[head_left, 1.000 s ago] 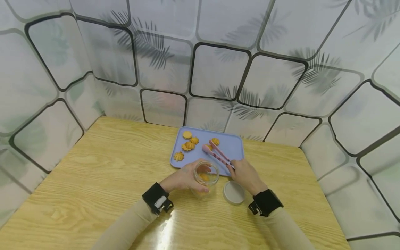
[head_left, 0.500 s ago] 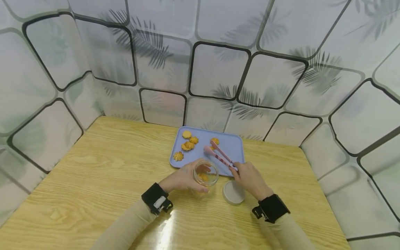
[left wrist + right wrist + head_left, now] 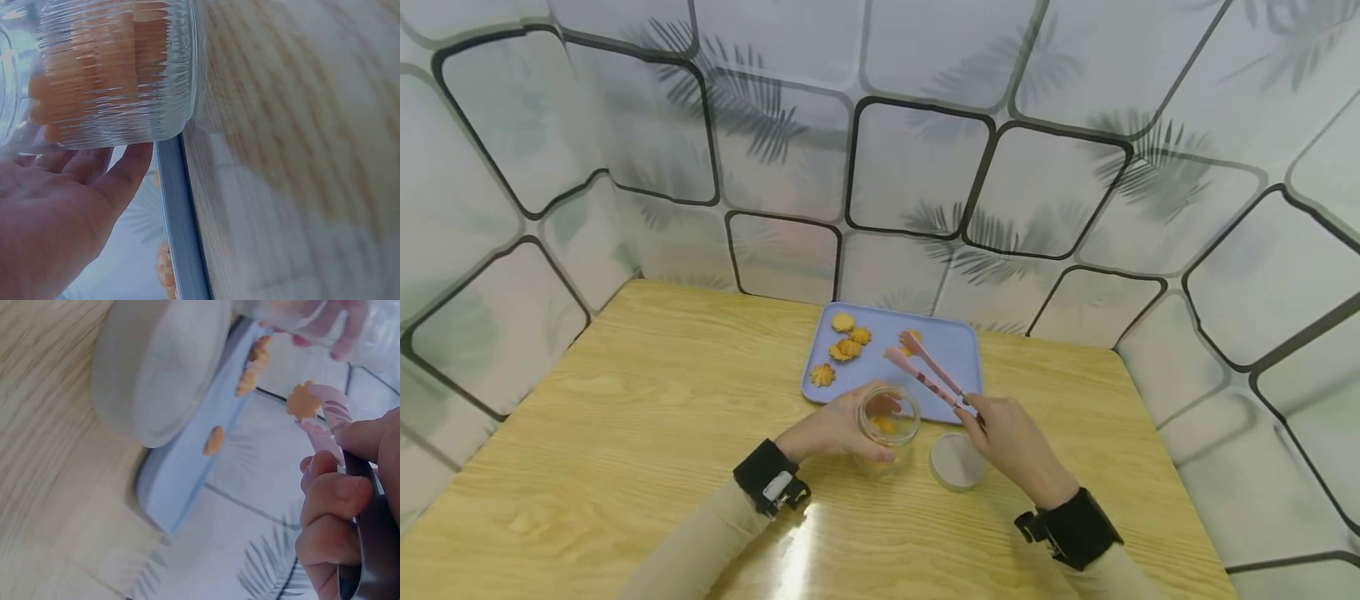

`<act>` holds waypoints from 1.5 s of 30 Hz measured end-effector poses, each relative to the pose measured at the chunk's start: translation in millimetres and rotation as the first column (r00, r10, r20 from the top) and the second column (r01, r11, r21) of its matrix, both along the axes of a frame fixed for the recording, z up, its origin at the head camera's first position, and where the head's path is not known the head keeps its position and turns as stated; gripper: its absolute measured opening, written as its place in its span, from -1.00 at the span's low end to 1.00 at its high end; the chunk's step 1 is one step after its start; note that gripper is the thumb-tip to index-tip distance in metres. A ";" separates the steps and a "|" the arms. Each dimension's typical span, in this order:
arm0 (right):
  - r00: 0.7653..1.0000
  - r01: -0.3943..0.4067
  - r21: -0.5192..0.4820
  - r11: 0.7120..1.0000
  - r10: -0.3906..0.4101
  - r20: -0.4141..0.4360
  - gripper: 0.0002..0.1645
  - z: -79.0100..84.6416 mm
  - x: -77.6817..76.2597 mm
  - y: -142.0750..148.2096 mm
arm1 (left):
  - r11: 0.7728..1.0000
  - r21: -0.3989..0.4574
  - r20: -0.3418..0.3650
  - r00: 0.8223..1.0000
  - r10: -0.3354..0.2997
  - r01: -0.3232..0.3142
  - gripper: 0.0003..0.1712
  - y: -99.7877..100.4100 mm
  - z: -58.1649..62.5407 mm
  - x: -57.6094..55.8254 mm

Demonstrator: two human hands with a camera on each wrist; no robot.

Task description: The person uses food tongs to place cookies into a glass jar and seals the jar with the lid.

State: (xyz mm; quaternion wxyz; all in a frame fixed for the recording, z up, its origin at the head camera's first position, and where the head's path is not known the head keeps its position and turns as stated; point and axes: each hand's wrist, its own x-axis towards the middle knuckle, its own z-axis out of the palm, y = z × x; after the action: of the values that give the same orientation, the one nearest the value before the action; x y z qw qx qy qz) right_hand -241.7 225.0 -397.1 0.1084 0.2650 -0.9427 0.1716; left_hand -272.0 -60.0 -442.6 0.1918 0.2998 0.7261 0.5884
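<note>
My left hand (image 3: 835, 427) grips a clear ribbed glass jar (image 3: 169, 94), mouth up, near the front edge of a blue tray (image 3: 951, 354). Several cookies (image 3: 103, 69) show through the jar's wall. With curled fingers my right hand (image 3: 1018, 442) holds pink-tipped tongs (image 3: 936, 367) with dark handles. In the right wrist view, a scalloped cookie (image 3: 303, 401) sits between the tong tips, raised above the tray. Another cookie (image 3: 214, 440) lies on the tray below it. More cookies (image 3: 847, 350) are at the tray's left side.
A round whitish lid (image 3: 957, 461) lies on the wooden table (image 3: 625, 433) between the jar and my right forearm. Behind the tray rises a patterned backdrop (image 3: 917, 167), which also encloses both sides.
My right hand has drawn back toward me and to the right, and the tongs have risen from the tray with a cookie. The left hand and jar stay nearly still.
</note>
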 end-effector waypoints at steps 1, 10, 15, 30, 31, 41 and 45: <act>1.000 -0.002 -0.005 1.000 0.002 -0.010 -0.80 2.4 3.1 -0.2 | 1.000 0.000 0.001 1.000 0.003 -0.003 -0.08 -0.3 0.1 0.1; 0.996 -0.045 -0.144 0.989 0.033 -0.087 -0.75 20.5 38.8 5.2 | 1.000 0.012 0.019 1.000 0.013 -0.013 -0.08 -0.9 2.8 0.5; 0.984 -0.137 -0.204 0.969 0.109 -0.143 -0.74 26.4 56.2 6.0 | 1.000 0.017 0.038 0.999 0.021 -0.021 -0.04 -2.3 3.9 1.3; 0.979 -0.194 -0.230 0.954 0.172 -0.113 -0.75 11.3 80.0 7.7 | 0.997 -0.065 -0.012 0.999 0.044 -0.045 -0.09 -7.0 5.5 4.5; 0.978 -0.196 -0.232 0.953 0.174 -0.113 -0.76 10.4 80.4 7.7 | 0.997 -0.061 -0.011 0.999 0.042 -0.042 -0.08 -7.1 5.7 4.4; 0.970 -0.225 -0.246 0.943 0.192 -0.150 -0.72 2.7 84.2 10.6 | 0.998 -0.063 -0.022 1.000 0.005 -0.007 -0.07 -2.8 6.5 1.0; 0.973 -0.215 -0.233 0.949 0.189 -0.130 -0.75 2.0 84.2 10.8 | 0.997 -0.079 -0.016 1.000 0.020 -0.022 -0.06 -3.3 5.3 2.5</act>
State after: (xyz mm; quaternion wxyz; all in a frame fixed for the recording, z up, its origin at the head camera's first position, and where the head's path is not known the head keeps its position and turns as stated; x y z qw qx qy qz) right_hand -157.5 235.8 -395.0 0.1721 0.3533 -0.8750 0.2826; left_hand -269.6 -63.3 -437.3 0.1917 0.2889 0.7534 0.5587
